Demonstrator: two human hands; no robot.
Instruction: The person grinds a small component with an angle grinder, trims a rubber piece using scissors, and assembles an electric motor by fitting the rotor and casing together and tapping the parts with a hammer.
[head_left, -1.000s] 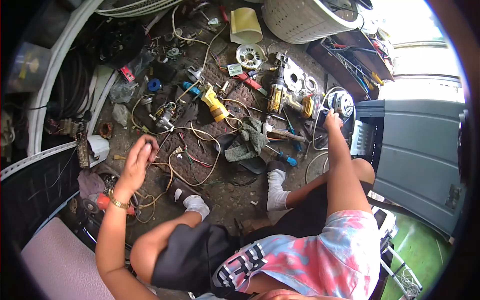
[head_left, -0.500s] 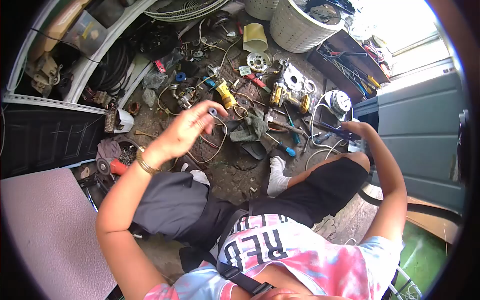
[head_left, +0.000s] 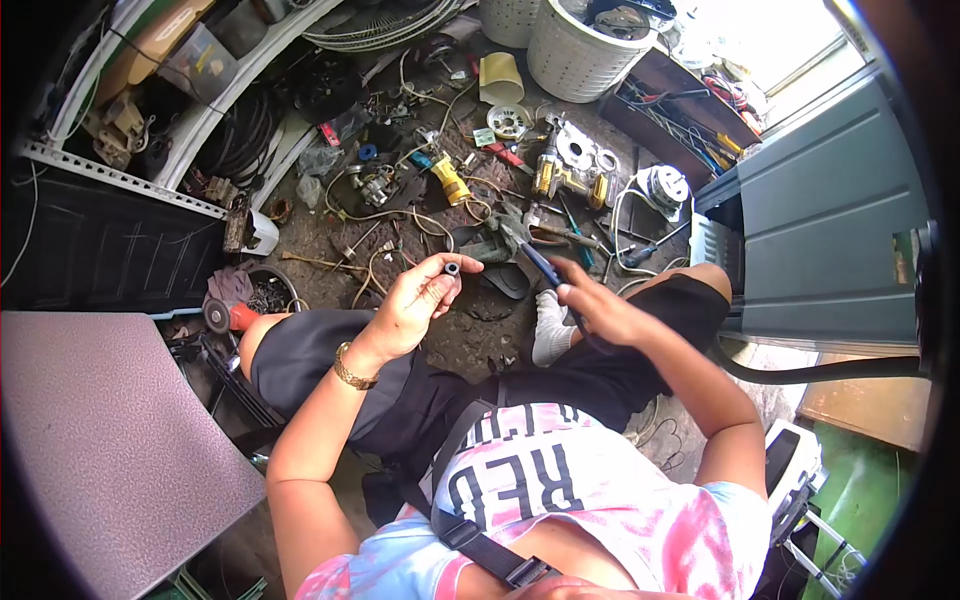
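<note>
My left hand, a gold band at its wrist, pinches a small dark cylindrical part with a hole in its end. In my right hand is a pair of pliers with dark blue handles, its jaws pointing up and left. The pliers' tip is apart from the small part. On the floor beyond my hands lie a yellow tool body, a yellow and black cordless drill and a grey cloth, partly behind the pliers.
A red angle grinder lies by my left knee. White perforated baskets stand at the back. A wooden box of tools and a grey cabinet are at the right. A pinkish board fills the lower left.
My right hand has brought the pliers in from the far right to the middle. My left hand has come lower, nearer my lap, still pinching the small part. The view has shifted slightly.
</note>
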